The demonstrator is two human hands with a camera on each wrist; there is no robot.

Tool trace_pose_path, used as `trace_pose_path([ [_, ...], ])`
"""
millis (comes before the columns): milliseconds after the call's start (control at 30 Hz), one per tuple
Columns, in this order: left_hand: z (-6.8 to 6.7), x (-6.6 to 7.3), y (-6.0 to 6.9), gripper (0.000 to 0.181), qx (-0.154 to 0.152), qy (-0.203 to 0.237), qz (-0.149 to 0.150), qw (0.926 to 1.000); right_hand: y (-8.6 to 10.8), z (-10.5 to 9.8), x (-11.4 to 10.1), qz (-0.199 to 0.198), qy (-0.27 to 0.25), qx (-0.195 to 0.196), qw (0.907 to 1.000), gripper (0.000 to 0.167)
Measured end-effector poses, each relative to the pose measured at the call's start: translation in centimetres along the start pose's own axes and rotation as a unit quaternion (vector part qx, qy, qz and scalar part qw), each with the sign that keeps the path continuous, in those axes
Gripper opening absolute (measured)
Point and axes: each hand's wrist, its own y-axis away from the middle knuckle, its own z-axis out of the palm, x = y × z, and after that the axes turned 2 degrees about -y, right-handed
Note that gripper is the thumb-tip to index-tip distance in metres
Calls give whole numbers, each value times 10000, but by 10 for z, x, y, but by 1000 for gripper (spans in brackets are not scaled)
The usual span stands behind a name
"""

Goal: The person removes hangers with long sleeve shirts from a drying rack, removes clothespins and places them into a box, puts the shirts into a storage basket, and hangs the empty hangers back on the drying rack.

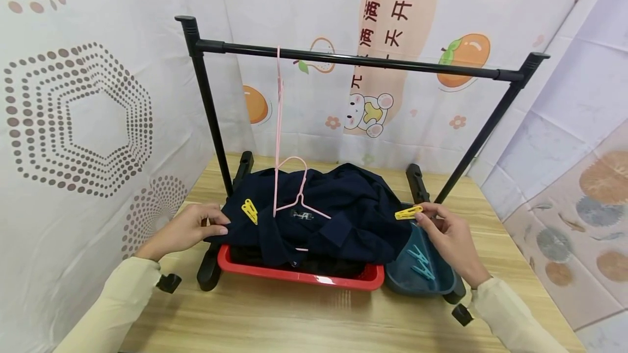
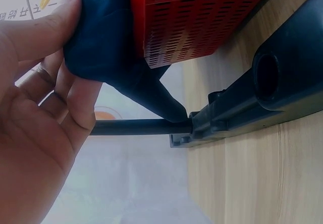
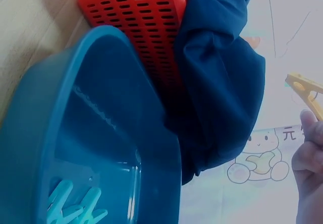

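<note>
A dark navy collared garment lies bunched over the red basket. My left hand pinches its left edge between thumb and fingers; the left wrist view shows this cloth close up. Beside that hand, a yellow clothespin sits on the garment. My right hand pinches another yellow clothespin at the garment's right side, apart from the cloth in the right wrist view. A pink hanger shows its hook above the collar, its lower part partly hidden by cloth.
A black rack's rail spans above the garment, with a thin pink strip running down from it. Right of the basket stands a blue bin holding teal clothespins. The rack's left foot lies beside the basket.
</note>
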Motion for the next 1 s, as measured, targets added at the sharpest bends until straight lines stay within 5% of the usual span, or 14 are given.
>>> trace_pose_path([
  [1000,0,0,0,18,42,-98,83,9999,14,-18,41,661,546,392,9955,31],
])
